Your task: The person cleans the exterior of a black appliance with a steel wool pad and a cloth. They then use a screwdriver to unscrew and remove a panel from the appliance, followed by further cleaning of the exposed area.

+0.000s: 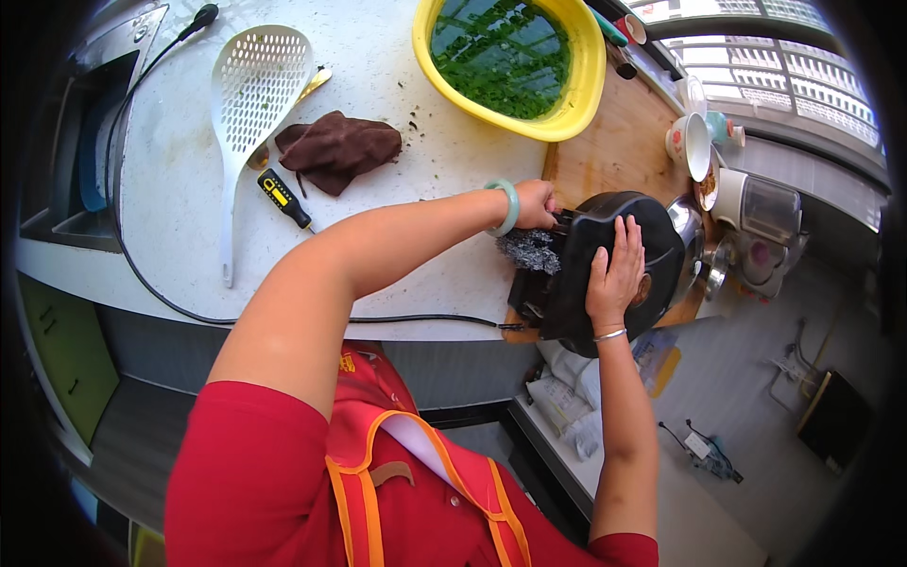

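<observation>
A black electric appliance [605,227] with a rounded body stands tilted at the counter's right side. My right hand [616,274] lies flat against its dark surface, fingers stretched out. At its left edge my left hand [539,203] is closed, and what its fingers grip is too hidden to name. Just below that hand a grey steel-wool scrubber [529,251] rests against the appliance's open side. A black power cord [416,319] runs along the front edge of the counter to the appliance. Its plug [205,15] lies at the far left.
A yellow basin [588,80] holds leafy greens in water. Left on the white counter [416,189] are a white slotted scoop [260,90], a brown cloth [340,149] and a black-yellow screwdriver [283,198]. Bowls [688,146] stand beyond the wooden board [624,123]; a sink [85,142] is far left.
</observation>
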A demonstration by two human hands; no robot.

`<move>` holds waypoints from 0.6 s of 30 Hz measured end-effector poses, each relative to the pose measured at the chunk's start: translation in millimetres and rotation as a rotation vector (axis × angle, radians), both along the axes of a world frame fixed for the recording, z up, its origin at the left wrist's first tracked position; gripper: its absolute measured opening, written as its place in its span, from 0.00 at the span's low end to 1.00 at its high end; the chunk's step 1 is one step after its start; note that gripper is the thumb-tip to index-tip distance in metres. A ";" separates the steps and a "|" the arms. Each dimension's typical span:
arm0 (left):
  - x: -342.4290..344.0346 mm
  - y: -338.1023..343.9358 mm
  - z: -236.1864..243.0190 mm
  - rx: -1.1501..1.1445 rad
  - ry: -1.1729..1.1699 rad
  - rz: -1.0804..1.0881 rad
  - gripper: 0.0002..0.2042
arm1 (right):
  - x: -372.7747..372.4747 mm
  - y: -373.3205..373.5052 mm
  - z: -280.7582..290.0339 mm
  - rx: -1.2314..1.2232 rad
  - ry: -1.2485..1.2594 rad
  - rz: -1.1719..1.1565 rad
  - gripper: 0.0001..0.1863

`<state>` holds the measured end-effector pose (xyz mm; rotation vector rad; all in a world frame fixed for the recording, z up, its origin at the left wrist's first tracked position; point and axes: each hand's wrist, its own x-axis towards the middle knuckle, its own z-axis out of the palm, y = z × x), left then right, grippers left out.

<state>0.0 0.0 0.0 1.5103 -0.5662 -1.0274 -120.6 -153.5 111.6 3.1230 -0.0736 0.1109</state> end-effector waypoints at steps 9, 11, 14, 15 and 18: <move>-10.9 10.6 -28.9 0.114 -0.110 0.097 0.13 | 5.1 -4.4 7.8 -0.019 0.004 0.016 0.26; -39.1 19.6 -21.8 -0.004 -0.051 0.248 0.11 | -3.9 -2.8 8.1 -0.011 0.026 -0.014 0.26; -51.4 15.4 -10.7 -0.112 0.138 0.497 0.09 | -2.0 -2.1 6.6 -0.016 0.002 -0.011 0.26; -58.7 15.0 -9.1 -0.154 0.258 0.550 0.09 | -2.8 -1.4 4.4 -0.008 0.007 -0.007 0.26; -60.2 7.7 -6.0 -0.222 0.252 0.618 0.08 | 0.2 -1.2 1.8 -0.002 0.002 -0.001 0.26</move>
